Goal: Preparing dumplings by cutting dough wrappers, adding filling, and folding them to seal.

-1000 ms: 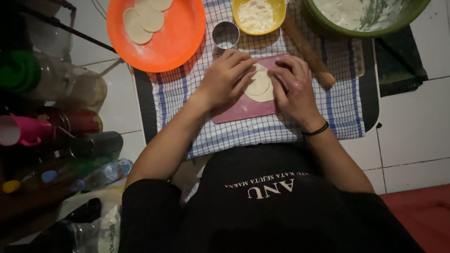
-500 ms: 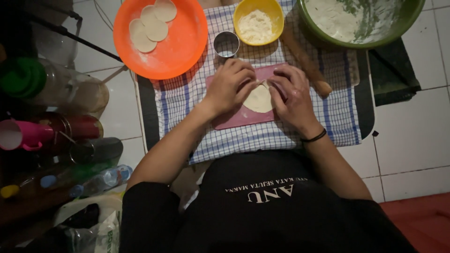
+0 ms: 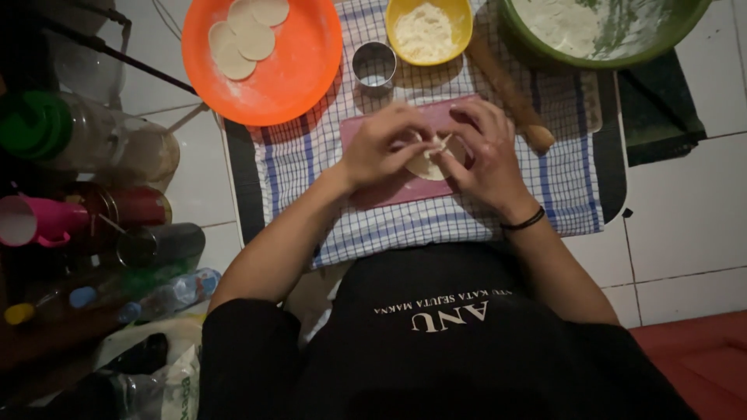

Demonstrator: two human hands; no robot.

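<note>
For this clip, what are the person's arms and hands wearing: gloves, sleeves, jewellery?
Both hands are bare, with no gloves and no rings that I can make out. The left hand has nothing at its wrist. The right hand has a thin black band around its wrist. Both forearms are uncovered; short black sleeves of a black top end around the elbows.

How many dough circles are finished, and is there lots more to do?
Done: three flat dough circles lie on the orange plate. In hand: the left hand and right hand pinch one dough piece over the pink board. Left: the green bowl looks floury, but any dough inside can't be made out, so I can't tell.
</note>
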